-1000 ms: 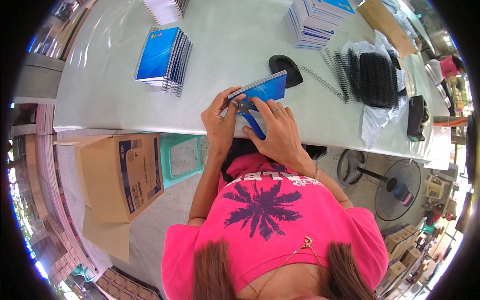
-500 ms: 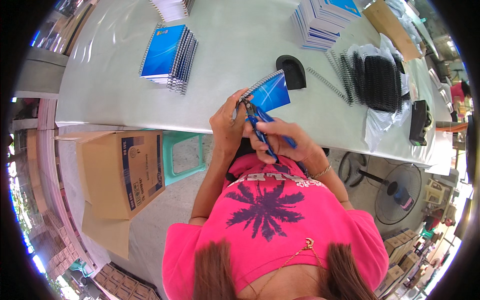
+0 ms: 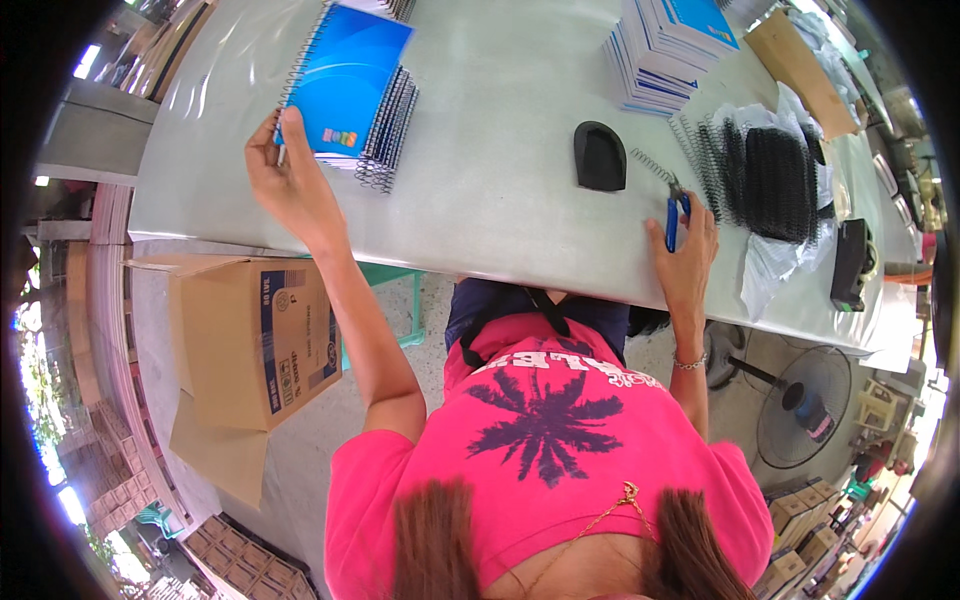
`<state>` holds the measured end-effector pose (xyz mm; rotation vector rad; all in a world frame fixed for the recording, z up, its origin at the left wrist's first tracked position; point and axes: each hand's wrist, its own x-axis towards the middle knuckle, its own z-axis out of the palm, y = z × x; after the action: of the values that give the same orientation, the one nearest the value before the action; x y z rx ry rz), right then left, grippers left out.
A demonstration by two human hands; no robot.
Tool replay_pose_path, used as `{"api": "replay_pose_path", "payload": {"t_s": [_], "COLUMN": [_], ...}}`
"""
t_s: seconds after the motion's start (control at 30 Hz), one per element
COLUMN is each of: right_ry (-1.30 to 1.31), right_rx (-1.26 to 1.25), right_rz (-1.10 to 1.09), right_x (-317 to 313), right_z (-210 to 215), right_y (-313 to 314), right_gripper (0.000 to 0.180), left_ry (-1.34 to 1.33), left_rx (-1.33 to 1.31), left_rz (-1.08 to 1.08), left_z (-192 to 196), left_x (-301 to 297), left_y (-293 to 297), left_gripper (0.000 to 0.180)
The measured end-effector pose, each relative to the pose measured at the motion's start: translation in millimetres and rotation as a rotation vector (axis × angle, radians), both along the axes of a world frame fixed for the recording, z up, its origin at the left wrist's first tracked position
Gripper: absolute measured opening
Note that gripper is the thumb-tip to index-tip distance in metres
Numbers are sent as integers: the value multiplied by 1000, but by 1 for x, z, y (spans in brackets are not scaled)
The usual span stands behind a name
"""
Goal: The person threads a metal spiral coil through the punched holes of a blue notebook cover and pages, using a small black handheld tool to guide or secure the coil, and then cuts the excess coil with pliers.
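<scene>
At the table's left side, my left hand [image 3: 300, 190] grips a blue-covered spiral notebook [image 3: 345, 75] by its lower left corner, thumb on the cover. The notebook lies over or just above a stack of coil-bound notebooks [image 3: 388, 130]; whether it touches them I cannot tell. On the right, my right hand [image 3: 685, 255] is closed around blue-handled pliers [image 3: 672, 222], low at the table surface. The jaws point away from me, beside a loose wire coil [image 3: 650, 163]. Left of the pliers lies a black, round-topped pad-like object [image 3: 600, 157].
Black binding coils [image 3: 775, 185] lie bundled on white wrapping at the right. A tall pile of unbound blue-covered books [image 3: 665, 60] stands at the back. Beside them is a black tape dispenser-like object [image 3: 851, 265]. Below the table are an open carton [image 3: 225, 340] and a fan [image 3: 800, 410].
My left hand has carried the notebook from the middle to the stack at the left. My right hand has moved right with the pliers, away from the notebook, down to the table.
</scene>
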<state>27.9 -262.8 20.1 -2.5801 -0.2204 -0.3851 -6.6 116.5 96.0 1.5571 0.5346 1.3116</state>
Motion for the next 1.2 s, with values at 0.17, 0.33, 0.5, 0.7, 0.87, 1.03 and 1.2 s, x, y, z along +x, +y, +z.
{"api": "replay_pose_path", "payload": {"t_s": [0.17,0.33,0.5,0.7,0.87,1.03,1.2], "right_ry": [-49,-30,-26,-11,-35,-15,-46], "right_rx": [-18,-22,-13,-20,-27,-11,-8], "right_rz": [-59,-68,-59,-61,-52,-55,-33], "right_x": [0,0,1,2,3,3,2], "right_z": [-21,-17,-19,-19,-16,-17,-18], "right_y": [-5,-3,-4,-3,-2,-5,-4], "right_gripper": [61,60,60,60,60,60,60], "left_ry": [164,244,359,407,478,751,1129], "left_rx": [113,159,155,130,272,487,580], "left_rz": [98,169,165,144,147,134,-93], "left_z": [-29,-47,-55,-57,-52,-14,-2], "left_x": [17,10,5,1,2,15,27], "left_y": [38,44,47,48,52,37,37], "left_gripper": [36,41,37,41,46,73,107]}}
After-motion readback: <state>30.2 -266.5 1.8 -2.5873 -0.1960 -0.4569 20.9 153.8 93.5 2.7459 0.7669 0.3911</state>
